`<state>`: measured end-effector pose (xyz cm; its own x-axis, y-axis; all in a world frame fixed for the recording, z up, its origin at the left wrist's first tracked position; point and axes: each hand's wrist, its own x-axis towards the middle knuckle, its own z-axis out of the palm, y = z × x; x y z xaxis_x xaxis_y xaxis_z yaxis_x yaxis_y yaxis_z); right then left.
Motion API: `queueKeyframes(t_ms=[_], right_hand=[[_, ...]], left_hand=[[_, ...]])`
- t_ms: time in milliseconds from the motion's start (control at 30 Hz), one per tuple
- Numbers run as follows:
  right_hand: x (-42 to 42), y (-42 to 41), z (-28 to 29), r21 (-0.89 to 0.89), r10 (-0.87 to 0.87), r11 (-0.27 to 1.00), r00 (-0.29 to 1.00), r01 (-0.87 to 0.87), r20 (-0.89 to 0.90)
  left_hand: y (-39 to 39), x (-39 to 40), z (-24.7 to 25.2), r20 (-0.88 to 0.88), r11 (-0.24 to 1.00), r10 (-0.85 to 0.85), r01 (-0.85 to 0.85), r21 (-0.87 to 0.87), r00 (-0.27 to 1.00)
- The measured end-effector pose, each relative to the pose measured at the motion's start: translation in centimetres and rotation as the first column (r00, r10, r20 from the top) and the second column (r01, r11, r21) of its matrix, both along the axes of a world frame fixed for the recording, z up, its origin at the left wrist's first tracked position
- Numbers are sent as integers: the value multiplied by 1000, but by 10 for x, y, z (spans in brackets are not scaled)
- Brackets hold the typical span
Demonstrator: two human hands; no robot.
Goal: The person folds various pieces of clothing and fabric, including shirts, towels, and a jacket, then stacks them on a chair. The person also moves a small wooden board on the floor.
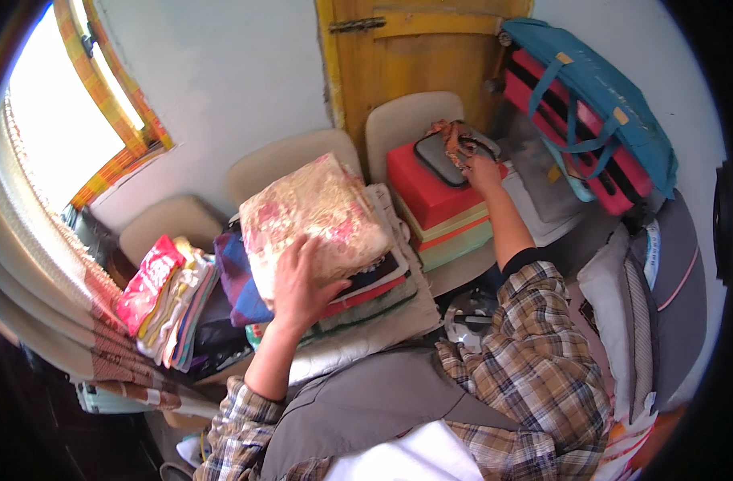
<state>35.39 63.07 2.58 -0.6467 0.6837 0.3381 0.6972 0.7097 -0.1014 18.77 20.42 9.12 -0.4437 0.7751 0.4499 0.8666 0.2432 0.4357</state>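
My left hand [300, 282] rests with its fingers spread on the near side of a folded floral fabric [318, 210], cream with pink flowers. That bundle tops a stack of folded textiles [366, 306] lying across a beige chair. Further right, my right hand [484, 173] reaches to a grey zippered pouch [435, 157] with black trim. Its fingers are curled on an orange patterned cloth [452, 137] that lies over the pouch; the fingertips are partly hidden. Beneath the pouch is a red box [414, 192], above a pale green box [457, 245] on another beige chair [411, 111].
Folded clothes [177, 306] with a pink plastic packet [153, 282] sit at left beside a curtain [48, 288]. A blue bag [607, 90] lies on a pink suitcase [547, 90] at right. Grey cushions [607, 324] lean nearby. Behind the chairs is a yellow wooden door [432, 66].
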Motion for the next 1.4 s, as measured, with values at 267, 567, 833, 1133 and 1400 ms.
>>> queueKeyframes(t_ms=[267, 567, 833, 1133, 1400], right_hand=[[-23, -81, 25, -66, 35, 996, 917, -66, -397], [-54, -190, 30, -850, -125, 276, 860, -449, -495], [-82, -210, 32, -785, 63, 531, 938, -320, -340], [-120, -323, 106, -218, 571, 614, 618, -758, -541], [-204, -378, 140, -269, 9, 191, 276, -944, -961]], left_hand=[[40, 7, -29, -215, 992, 54, -77, -101, 975], [15, -55, -8, 862, 783, -275, -422, 457, 425], [-44, -81, 0, 669, 389, -675, -620, 681, 311], [-40, -79, 50, 667, 330, -679, -684, 650, 306], [-23, -77, 81, 735, 681, -660, -291, 672, 153]])
